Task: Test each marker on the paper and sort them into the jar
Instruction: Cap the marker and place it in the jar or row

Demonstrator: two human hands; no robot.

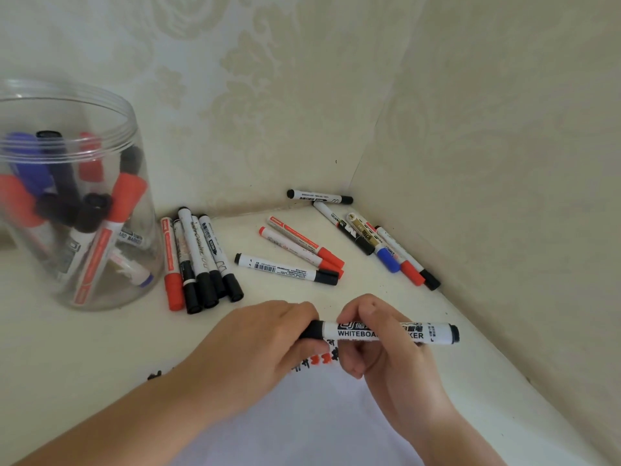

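Observation:
A black whiteboard marker (433,332) lies level between both hands above the white paper (312,418). My left hand (265,338) is closed around its black cap end, and my right hand (379,341) grips the white barrel. Black and red test marks (319,359) show on the paper under the hands. The clear plastic jar (67,196) stands at the left, open, with several red, blue and black markers inside.
Loose markers lie on the cream surface: a bundle (198,264) beside the jar, three (295,253) in the middle, several (379,240) along the right wall and one (319,196) in the corner. Walls close off the back and right.

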